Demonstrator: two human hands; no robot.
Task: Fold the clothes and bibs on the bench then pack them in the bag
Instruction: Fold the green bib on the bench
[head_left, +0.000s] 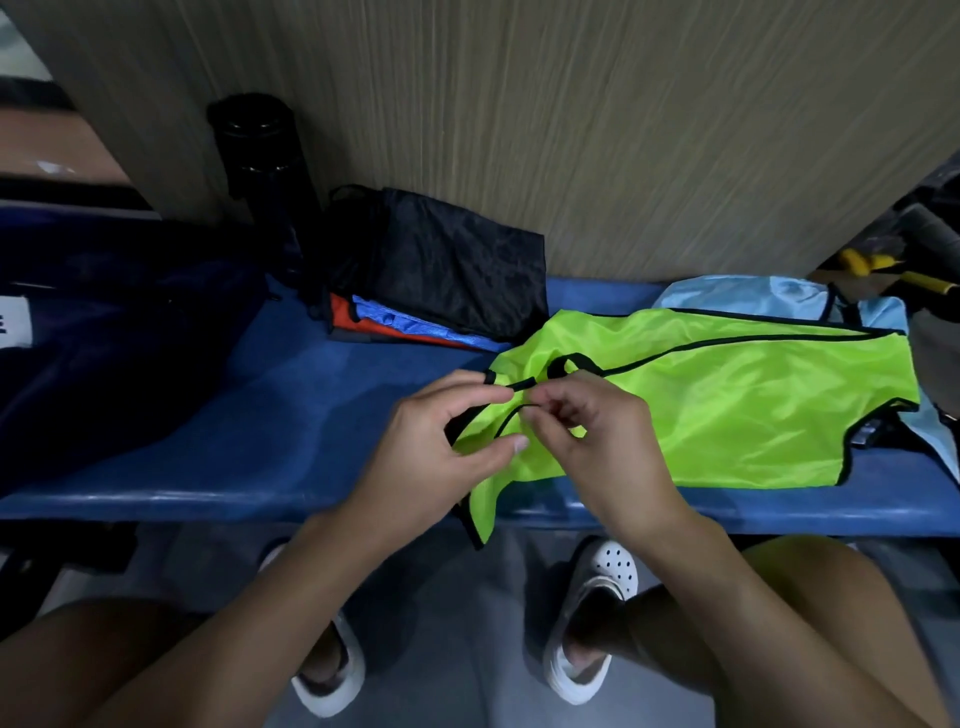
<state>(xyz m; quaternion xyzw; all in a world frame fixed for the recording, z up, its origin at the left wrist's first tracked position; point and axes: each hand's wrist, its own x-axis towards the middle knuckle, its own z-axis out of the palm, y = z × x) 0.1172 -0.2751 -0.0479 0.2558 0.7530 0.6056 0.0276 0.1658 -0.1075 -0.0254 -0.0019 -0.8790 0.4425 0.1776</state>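
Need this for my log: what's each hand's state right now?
Left hand: pinches black trim of the green bib.
Right hand: pinches that trim too.

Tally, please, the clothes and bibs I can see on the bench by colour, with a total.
lime green bib: 1
light blue bib: 1
black folded garment: 1
blue folded garment: 1
orange folded garment: 1
Total: 5 visible pieces; the stack may hide more.
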